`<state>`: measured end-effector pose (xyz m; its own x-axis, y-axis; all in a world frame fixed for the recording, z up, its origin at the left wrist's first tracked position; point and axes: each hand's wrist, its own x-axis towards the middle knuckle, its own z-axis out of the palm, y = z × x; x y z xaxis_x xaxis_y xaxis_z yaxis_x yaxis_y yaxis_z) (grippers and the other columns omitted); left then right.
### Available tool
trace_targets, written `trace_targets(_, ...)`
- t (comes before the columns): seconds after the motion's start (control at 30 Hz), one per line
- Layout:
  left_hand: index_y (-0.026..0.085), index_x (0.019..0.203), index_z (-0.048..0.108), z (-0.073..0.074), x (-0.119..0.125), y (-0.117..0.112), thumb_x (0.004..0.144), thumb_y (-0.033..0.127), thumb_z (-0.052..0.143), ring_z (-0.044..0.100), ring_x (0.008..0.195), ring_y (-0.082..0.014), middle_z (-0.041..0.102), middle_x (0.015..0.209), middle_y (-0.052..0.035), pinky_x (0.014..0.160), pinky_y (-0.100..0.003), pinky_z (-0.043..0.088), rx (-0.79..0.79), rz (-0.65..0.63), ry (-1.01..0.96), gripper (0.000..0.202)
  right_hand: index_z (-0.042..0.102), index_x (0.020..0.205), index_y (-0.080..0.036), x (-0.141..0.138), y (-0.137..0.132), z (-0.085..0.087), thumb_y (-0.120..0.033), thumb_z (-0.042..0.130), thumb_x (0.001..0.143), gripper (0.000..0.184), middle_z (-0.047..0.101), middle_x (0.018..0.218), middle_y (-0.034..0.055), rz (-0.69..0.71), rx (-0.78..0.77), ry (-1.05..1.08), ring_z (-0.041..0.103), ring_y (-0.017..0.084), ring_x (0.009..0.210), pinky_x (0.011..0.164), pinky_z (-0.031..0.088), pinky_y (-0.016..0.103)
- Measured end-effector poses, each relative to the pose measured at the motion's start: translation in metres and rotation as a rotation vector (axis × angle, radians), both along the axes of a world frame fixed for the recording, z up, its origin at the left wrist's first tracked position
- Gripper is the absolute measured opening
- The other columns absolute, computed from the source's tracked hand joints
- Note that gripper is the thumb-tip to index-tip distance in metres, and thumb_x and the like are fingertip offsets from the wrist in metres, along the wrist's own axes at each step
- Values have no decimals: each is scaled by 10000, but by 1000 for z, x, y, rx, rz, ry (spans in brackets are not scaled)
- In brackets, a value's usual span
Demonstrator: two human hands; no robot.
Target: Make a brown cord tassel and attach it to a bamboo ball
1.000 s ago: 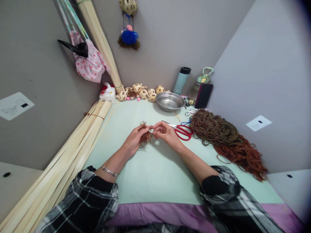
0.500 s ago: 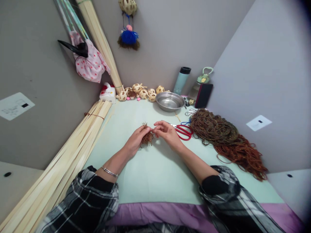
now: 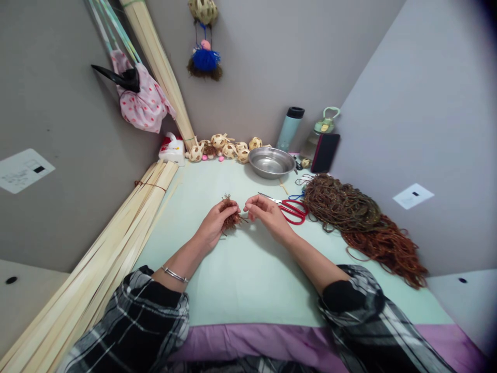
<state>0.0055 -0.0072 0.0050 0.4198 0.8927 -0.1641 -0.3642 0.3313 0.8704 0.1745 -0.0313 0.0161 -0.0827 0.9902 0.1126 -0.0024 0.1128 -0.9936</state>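
My left hand (image 3: 215, 220) is closed on a small brown yarn tassel (image 3: 232, 221), thumb on top, with frayed strands poking out above and below the fingers. Just to its right is my right hand (image 3: 264, 211), thumb and forefinger brought together in a pinch. Whatever lies between those fingertips is too small to make out. One loose strand sticks out of the tassel toward the right hand. Scissors with red handles (image 3: 294, 212) lie right behind my right hand, their blades pointing left.
A metal bowl (image 3: 272, 162) stands at the back, beside several woven balls (image 3: 230, 151). Heaps of brown yarn (image 3: 341, 202) and rust yarn (image 3: 388, 248) lie on the right. Long pale strips (image 3: 116, 238) run along the left. A phone (image 3: 326, 153) leans near two bottles.
My left hand and the tassel have moved slightly left, opening a gap from my right hand. More of the scissor blades now shows.
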Motion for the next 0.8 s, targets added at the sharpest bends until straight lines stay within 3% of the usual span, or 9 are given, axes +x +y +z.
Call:
trace_targets(0.23,147,870,586,1,2,-2,719,273,783,591,661,-93,611,770,9,633,-211,464,0,26,-19,278,608,895,-190,-3,-3,-6,-380,729,799,245,656,820,17,111,21,-84,603,149,742,689,465,279)
trace_targets(0.5,150,879,577,0,3,-2,719,277,781,566,599,-75,599,758,18,603,-207,442,3,20,12,289,623,801,-168,-1,0,-5,-395,679,828,236,573,652,-15,41,52,-124,495,117,608,598,388,255)
trace_targets(0.67,146,888,582,0,3,-2,720,288,783,568,609,-77,609,792,7,614,-217,456,9,27,12,298,605,780,-169,0,-3,-1,-435,590,888,288,580,676,-3,27,78,-205,506,125,630,631,406,261)
trace_targets(0.8,147,880,585,0,4,-2,727,284,779,559,610,-76,588,740,19,624,-211,456,-1,26,3,282,614,819,-169,-1,-3,-6,-411,617,875,248,598,730,1,83,67,-272,508,128,661,626,390,254)
